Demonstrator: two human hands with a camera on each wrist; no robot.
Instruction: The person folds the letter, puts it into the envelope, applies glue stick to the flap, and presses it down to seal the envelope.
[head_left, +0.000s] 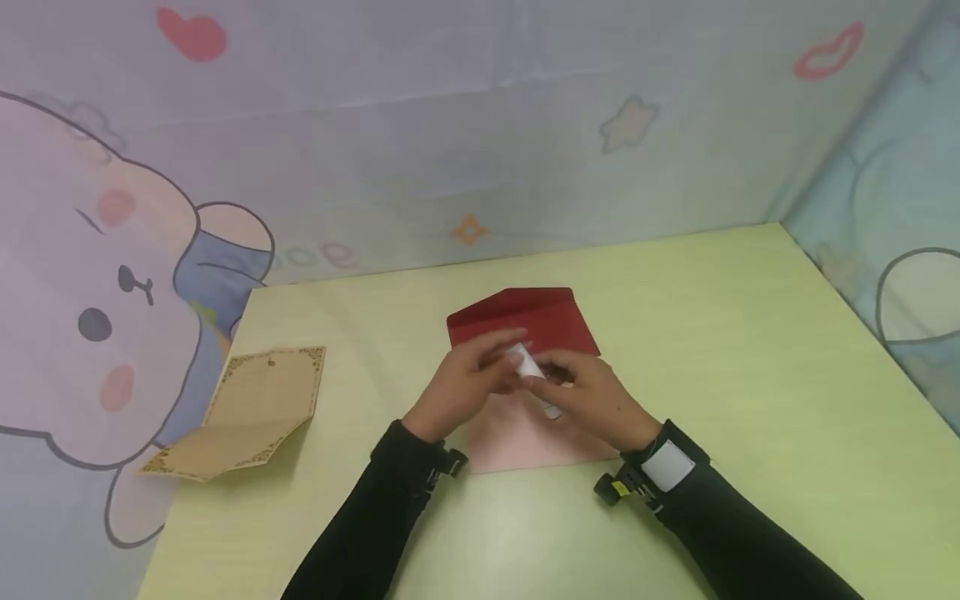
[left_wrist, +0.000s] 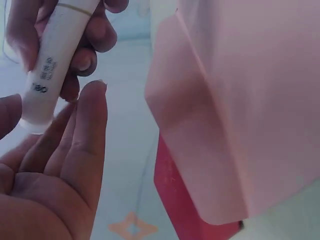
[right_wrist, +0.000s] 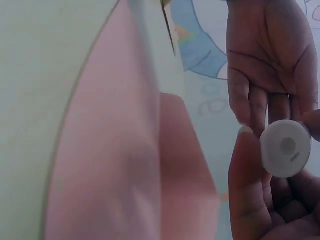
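I see a pale green table (head_left: pixel 750 400) set against cartoon-printed walls (head_left: pixel 450 150), and in its middle an open red envelope (head_left: pixel 555 321) with a pink sheet (head_left: pixel 517 437) lying over its near half. Off to the left, well apart, rests a tan card (head_left: pixel 251 408) with a patterned border. Over the envelope my right hand (head_left: pixel 600 400) has its fingers curled round a white glue stick (head_left: pixel 534 375), gripping the barrel with the round end pointing toward the other hand. My left hand (head_left: pixel 465 379) is spread with straight fingers, its fingertips (left_wrist: pixel 92 100) just beside the tube's end and holding nothing. The risk I judge here: the smooth tube could slip out and roll off across the table, or smear the pink sheet off target.
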